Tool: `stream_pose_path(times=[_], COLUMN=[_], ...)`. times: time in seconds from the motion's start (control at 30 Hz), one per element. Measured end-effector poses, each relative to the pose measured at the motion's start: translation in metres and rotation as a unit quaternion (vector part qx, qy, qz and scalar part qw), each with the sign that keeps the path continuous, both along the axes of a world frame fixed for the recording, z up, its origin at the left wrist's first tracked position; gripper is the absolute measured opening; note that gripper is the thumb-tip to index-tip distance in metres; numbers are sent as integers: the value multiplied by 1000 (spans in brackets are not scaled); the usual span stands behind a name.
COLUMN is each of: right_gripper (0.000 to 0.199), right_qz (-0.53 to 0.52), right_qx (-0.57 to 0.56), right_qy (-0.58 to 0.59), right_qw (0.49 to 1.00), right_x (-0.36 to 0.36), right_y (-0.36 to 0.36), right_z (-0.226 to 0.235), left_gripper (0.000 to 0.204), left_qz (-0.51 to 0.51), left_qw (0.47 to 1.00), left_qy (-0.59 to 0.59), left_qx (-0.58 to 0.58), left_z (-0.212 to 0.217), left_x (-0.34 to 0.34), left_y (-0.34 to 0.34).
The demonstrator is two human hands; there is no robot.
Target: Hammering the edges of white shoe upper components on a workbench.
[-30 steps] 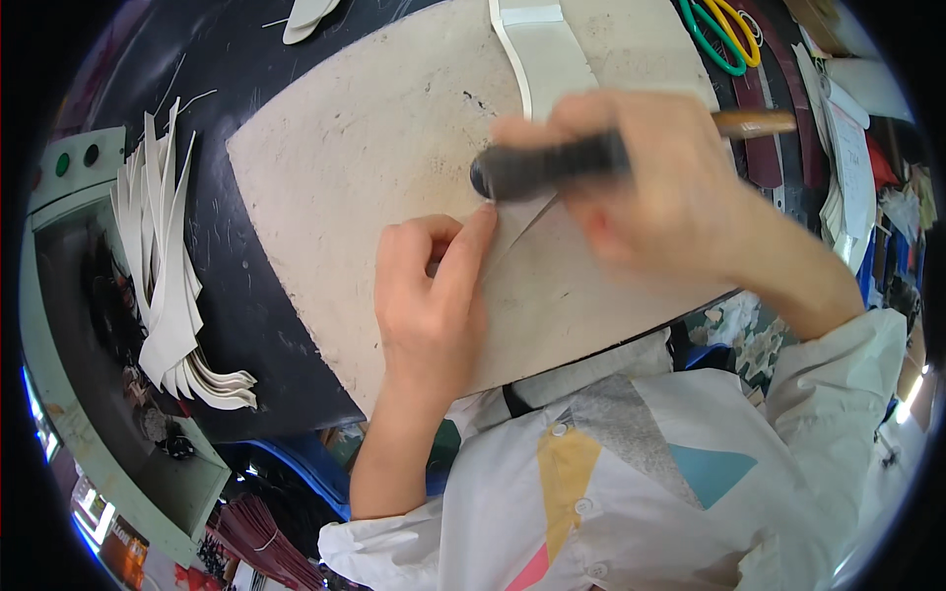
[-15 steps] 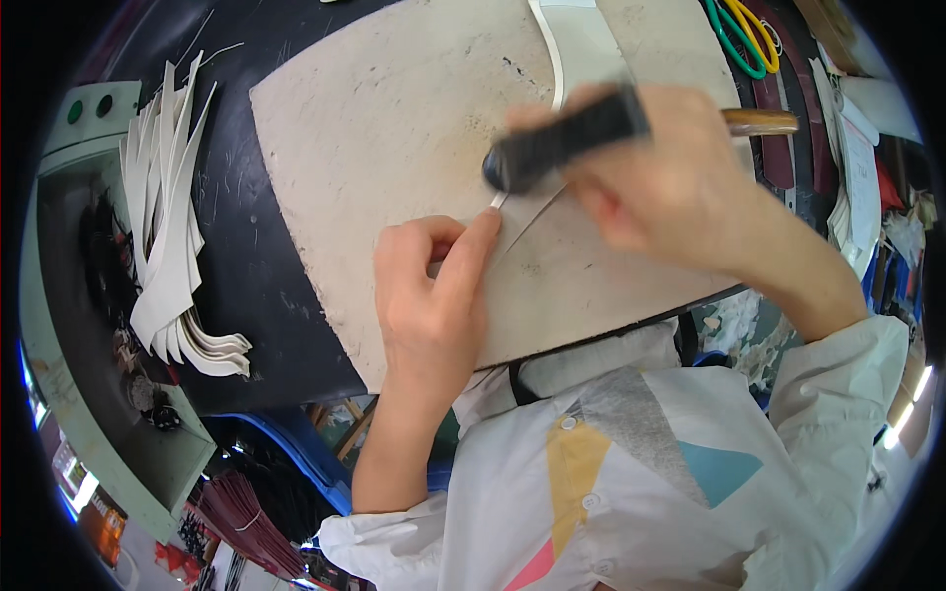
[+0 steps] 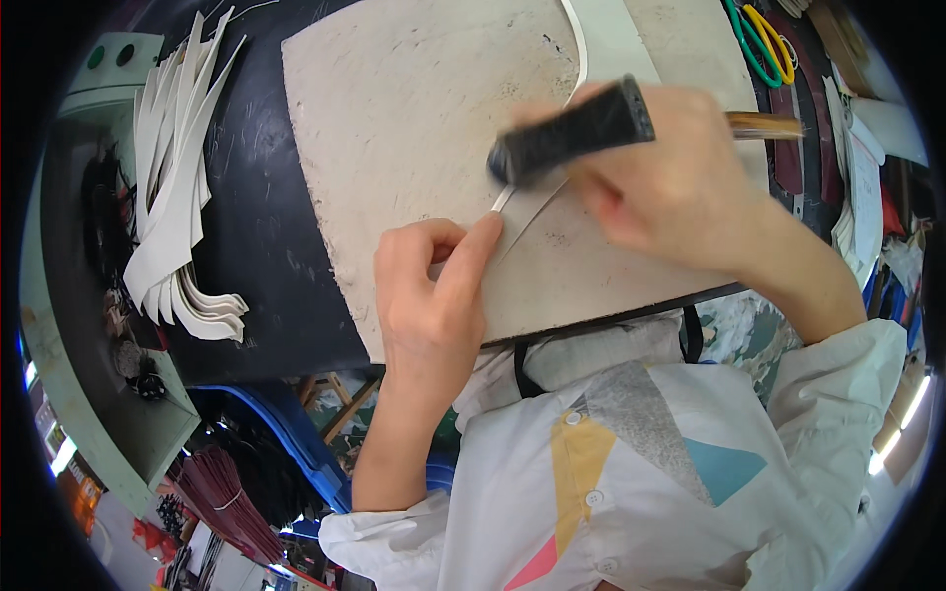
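My right hand is wrapped round a hammer, whose wooden handle sticks out to the right of the fist. The dark hammer head, slightly blurred, is over a long off-white strip with a raised, folded-looking left edge. That strip runs from the far edge down to a narrow end at my left hand. There my left thumb and forefinger press on its edge, fingers closed. Both lie on a worn beige board. Whether the hammer face touches the strip cannot be made out.
Beyond the board's left side, a stack of off-white strips lies on the black tabletop. A grey-green tray stands at far left. Green- and yellow-handled scissors are at the far right. A blue bin sits below the table.
The board and strip appear shifted slightly right in view, the strip stack shifted too. Both hands keep nearly the same places, and the hammer stays over the strip near my left fingertips.
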State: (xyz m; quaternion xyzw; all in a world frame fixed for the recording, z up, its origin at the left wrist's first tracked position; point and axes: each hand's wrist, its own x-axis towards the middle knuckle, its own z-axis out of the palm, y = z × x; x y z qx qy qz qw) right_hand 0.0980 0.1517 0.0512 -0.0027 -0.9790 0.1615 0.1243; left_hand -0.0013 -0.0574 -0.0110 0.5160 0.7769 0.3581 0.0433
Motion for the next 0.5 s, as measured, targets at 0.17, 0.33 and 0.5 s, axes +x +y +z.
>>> stream_pose_path(times=[0.17,0.33,0.5], right_gripper=[56,53,54], right_qz=[53,36,39], right_qx=[-48,16,0], right_qy=[-1,12,2], right_qw=[997,999,999], right_x=[1,-7,-9], right_y=[-20,-18,-25], right_z=[3,3,-10], left_gripper=[39,39,44], left_qz=[23,34,40], left_qw=[1000,999,998], left_qy=[16,3,15], left_qx=[-3,-30,-52], left_z=[2,7,14], left_x=[4,7,9], left_y=[-10,-20,-29])
